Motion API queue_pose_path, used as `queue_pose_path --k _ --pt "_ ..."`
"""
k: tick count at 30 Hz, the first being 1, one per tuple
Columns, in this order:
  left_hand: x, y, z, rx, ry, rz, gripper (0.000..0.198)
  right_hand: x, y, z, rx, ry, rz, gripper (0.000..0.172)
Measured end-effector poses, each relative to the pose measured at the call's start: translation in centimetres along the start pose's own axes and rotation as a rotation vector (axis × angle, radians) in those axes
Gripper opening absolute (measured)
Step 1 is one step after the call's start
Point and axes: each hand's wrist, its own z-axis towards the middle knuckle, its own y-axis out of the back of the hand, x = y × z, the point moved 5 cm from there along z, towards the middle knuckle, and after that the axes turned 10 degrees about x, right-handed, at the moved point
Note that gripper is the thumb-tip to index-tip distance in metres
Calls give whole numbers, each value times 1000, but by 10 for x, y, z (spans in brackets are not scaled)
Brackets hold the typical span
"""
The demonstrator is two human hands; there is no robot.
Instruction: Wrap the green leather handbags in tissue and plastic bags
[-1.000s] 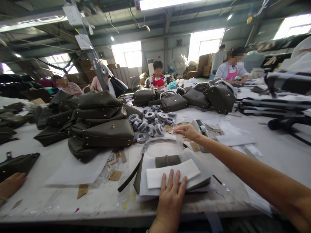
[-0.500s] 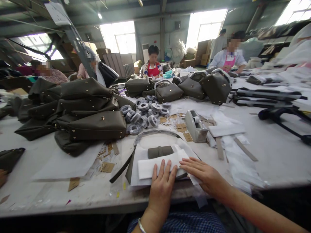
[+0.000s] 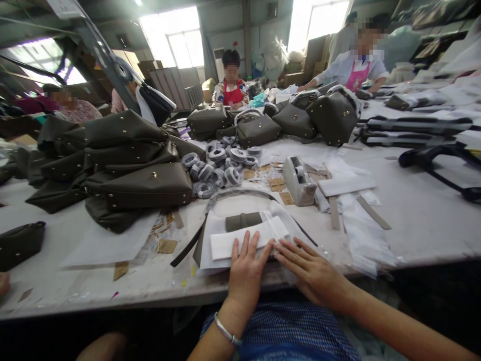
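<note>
A dark olive handbag (image 3: 199, 255) lies flat at the table's front edge, its handle wrapped and arched away from me. Over it is a thin white sheet (image 3: 216, 220), with a rolled olive piece (image 3: 242, 221) and a folded white foam strip (image 3: 221, 245) on top. My left hand (image 3: 247, 265) rests on the foam strip, fingers spread. Beside it my right hand (image 3: 311, 271) lies over the sheet's near right edge, its fingers stretched out and the tips close to my left index finger. What lies beneath the right palm is hidden.
Olive bags (image 3: 146, 185) are stacked at the left, with more bags (image 3: 259, 128) across the back. Wrapped straps in coils (image 3: 229, 163), brown tags (image 3: 167, 245) and a tape dispenser (image 3: 298, 180) lie around the work. Co-workers (image 3: 231, 90) stand or sit beyond.
The view has tipped downward. My right hand has slid toward the handbag's near edge and closer to my left hand, which stays on the foam strip.
</note>
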Motion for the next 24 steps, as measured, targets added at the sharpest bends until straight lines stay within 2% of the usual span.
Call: queue_pose_path --k 2,4,7,9,11,14,19,24 --pt "0 1 0 3 -3 4 63 1 19 -2 105 -11 119 75" --pt "0 1 0 17 -8 14 65 -3 37 -1 144 -31 237 73" --pt "-1 0 1 27 -15 27 67 -20 47 4 6 -90 325 50" --pt "-1 0 1 28 -19 31 67 -31 40 9 -128 -97 283 38" --pt "0 -1 1 29 -24 30 68 -36 25 13 -200 -55 186 39" --pt "1 0 1 51 -21 -2 68 -37 3 15 -240 1 69 49" --pt "-3 10 6 168 31 -190 72 -36 -13 7 -291 1 20 52" --pt "-16 10 13 83 138 -287 49 -37 -24 2 -325 -3 4 52"
